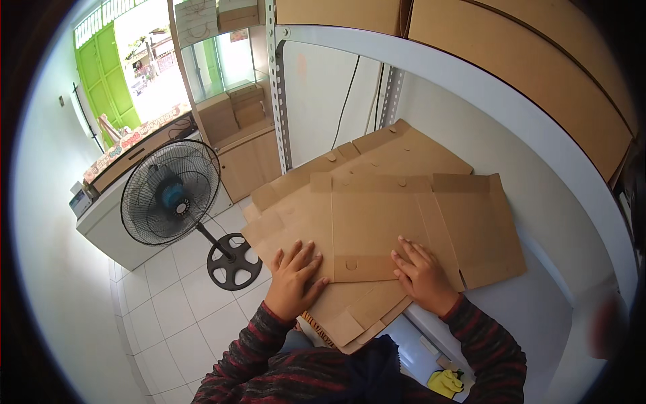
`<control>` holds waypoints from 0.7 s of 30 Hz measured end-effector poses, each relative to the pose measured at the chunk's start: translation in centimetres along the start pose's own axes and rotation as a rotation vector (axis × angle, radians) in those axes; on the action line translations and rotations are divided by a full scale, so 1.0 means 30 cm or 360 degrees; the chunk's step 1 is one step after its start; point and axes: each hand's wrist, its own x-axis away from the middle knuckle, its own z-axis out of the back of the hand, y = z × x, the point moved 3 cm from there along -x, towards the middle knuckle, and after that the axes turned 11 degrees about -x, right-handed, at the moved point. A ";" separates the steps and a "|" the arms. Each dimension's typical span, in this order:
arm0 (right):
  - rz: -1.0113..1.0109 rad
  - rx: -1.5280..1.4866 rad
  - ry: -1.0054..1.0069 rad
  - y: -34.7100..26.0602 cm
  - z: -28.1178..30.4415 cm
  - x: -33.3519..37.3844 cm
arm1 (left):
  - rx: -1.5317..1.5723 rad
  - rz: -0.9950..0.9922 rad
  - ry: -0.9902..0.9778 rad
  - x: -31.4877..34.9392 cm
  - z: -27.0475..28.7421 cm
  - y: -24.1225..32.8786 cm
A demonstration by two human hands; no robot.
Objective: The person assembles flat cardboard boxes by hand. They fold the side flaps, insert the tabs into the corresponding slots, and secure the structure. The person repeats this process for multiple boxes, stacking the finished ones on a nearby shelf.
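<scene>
Red-and-dark striped sleeves point(252, 340) are seen at approx. 7 & 4 o'clock of the view, w/ a yellow item point(444, 382) (kind unclear) low at 5. L hand point(293, 281) is laid palm-down nr 7 o'clock on flattened cardboard point(286, 232), fingers spread, nothing gripped. R hand point(424, 277) is placed likewise nr 4, unclenched, at the lower edge of the top sheet point(377, 219). Brown sheets are stacked approx. mid-view, fanned out from 6 round to 1 & 3, w/ creases & small tabs shown. Brown cartons point(498, 57) are borne by a metal shelf frame point(350, 39) at approx. 1–2. At 9, a black standing fan point(180, 202) w/ blue centre is stood on white floor tiles point(188, 303). Beyond, a wooden cabinet point(250, 163) is seen at 10–11, & a bright green door point(106, 74) at 10.
</scene>
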 end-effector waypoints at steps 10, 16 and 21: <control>-0.0147 -0.0228 -0.0198 0.004 0.067 -0.028 | -0.0183 -0.0219 -0.0071 -0.035 0.003 0.047; -0.0144 -0.0207 -0.0157 0.005 0.064 -0.029 | 0.0071 -0.0149 -0.0237 -0.047 -0.012 0.016; -0.0232 -0.0495 0.0122 -0.022 0.110 -0.036 | 0.0522 -0.0028 -0.0010 -0.029 0.042 0.024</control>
